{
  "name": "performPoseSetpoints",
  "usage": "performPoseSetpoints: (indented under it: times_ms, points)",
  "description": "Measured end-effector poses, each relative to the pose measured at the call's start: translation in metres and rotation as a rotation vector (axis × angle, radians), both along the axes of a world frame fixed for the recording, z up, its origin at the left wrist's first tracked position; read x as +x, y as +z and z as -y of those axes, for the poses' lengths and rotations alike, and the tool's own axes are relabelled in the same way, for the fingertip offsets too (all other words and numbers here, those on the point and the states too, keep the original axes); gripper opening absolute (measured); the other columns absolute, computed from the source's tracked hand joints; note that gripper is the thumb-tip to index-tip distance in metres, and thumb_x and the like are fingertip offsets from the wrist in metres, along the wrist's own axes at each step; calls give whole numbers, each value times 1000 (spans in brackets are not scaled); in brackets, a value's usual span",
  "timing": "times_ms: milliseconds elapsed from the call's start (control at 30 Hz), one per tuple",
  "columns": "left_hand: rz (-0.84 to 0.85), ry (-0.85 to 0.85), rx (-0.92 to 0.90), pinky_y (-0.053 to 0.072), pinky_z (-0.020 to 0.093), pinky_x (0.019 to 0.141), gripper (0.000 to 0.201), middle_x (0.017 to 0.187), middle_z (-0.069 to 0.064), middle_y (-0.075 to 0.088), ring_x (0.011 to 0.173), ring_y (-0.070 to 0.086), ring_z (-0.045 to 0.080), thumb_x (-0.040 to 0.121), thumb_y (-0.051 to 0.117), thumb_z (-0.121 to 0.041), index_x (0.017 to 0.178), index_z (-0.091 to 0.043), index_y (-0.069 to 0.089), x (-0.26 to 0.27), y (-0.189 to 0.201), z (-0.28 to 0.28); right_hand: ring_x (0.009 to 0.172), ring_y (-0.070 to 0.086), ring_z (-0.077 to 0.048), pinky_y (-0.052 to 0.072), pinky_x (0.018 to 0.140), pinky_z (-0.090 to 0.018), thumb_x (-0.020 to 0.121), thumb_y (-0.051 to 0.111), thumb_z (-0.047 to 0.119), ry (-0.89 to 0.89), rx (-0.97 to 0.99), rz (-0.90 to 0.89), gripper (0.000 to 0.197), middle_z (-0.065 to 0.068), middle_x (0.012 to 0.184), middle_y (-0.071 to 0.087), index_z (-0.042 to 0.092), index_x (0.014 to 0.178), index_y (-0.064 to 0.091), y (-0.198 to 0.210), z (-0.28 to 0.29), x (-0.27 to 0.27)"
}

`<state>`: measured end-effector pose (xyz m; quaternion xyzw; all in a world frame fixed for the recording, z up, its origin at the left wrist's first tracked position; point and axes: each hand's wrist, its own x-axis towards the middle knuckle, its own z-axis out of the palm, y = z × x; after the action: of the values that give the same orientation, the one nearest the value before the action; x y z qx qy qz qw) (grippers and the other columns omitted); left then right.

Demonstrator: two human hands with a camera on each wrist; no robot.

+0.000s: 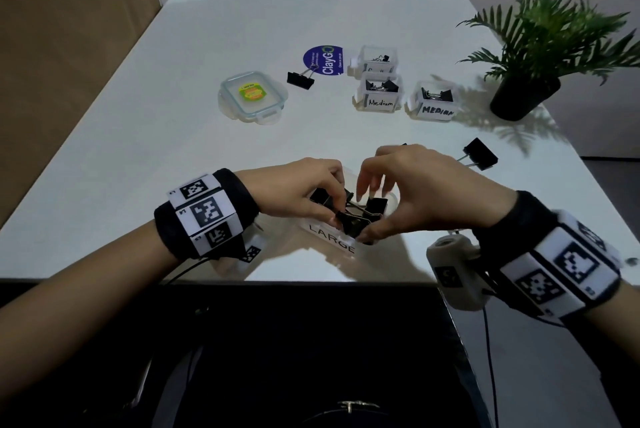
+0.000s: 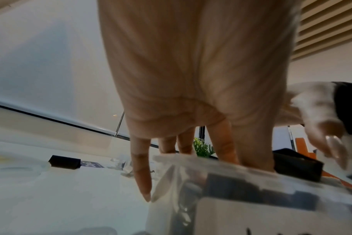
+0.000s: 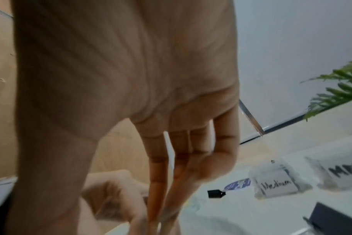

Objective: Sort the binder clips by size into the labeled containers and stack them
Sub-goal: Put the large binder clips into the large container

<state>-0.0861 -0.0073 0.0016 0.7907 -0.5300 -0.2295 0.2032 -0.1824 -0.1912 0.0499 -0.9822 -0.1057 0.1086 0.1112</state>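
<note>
Both hands, left and right, pinch 1 clip over the LARGE tub on the bench.

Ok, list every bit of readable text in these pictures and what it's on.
"LARGE": label on the near container.
"Medium": label on the middle container.
"MEDIUM", last letters unclear: right container.
"ClayGO": blue sticker.
Too blurred: lid sticker, far container label.

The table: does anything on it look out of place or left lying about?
Yes. Two binder clips lie loose on the white table, outside any container: one beside the blue ClayGo sticker, another just beyond the right hand. A container lid also lies apart, on no container.
</note>
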Motion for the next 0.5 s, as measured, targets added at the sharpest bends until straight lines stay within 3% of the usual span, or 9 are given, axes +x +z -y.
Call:
performPoseSetpoints:
  times_ms: [133,233,300,400,500]
  points:
    - [17,25,12,45,35,87,11,103,1,56,91,55,12,80,75,-25,90,-22,70,3,2,-2,74,64,-8,54,69,-35,68,71,60,44,82,-17,37,10,75,69,27,85,71,-12,-8,0]
    - [46,19,-18,44,25,88,34,102,1,57,94,54,9,78,77,-32,107,-19,66,5,9,-4,71,58,-13,51,62,-33,74,68,59,56,44,-11,32,6,71,66,28,82,71,-20,-14,0]
    - [88,7,2,42,21,85,43,102,-1,55,92,53,8,77,77,-37,116,-21,65,6,12,-6,67,50,-14,42,54,-30,76,63,62,56,-23,-4,37,3,67,62,25,74,67,-23,-19,1]
    - [172,-7,86,41,22,79,42,99,-2,47,86,48,8,80,71,-44,119,-29,66,5,13,-7,72,56,-20,45,56,-31,80,52,66,62,-102,-7,50,-2,75,62,19,68,62,-28,-19,2]
    - [227,-19,143,38,21,74,44,100,-3,44,83,46,8,83,65,-48,124,-33,63,4,13,-7,81,60,-21,52,68,-38,83,39,71,70,-146,-76,56,3,94,56,23,79,68,-23,-14,1]
